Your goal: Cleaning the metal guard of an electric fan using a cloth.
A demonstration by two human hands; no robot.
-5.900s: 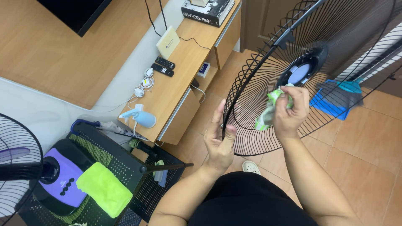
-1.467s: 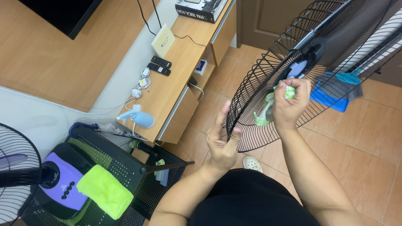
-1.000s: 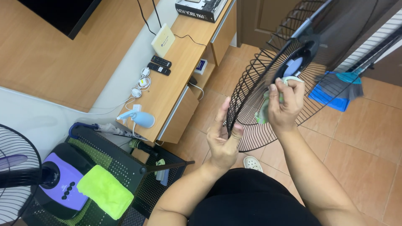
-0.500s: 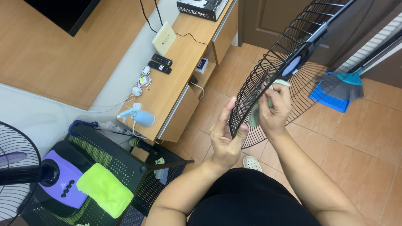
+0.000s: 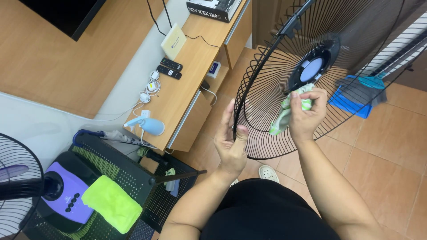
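Fan grille [image 5: 267, 84] rim pinched by raised left hand [image 5: 231, 142], right hand [image 5: 307, 113] clutching green cloth [image 5: 282, 120] against wires

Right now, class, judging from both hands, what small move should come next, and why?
Probably slide the green cloth outward along the wires: the right hand presses it beside the fan guard's hub, while the left hand steadies the rim.

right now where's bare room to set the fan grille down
The tiled floor to the right of the right hand is bare below the blue dustpan. The wooden cabinet top has a free strip between the remotes and its front edge. It is crowded lower left, around the purple fan base and black mesh stand.
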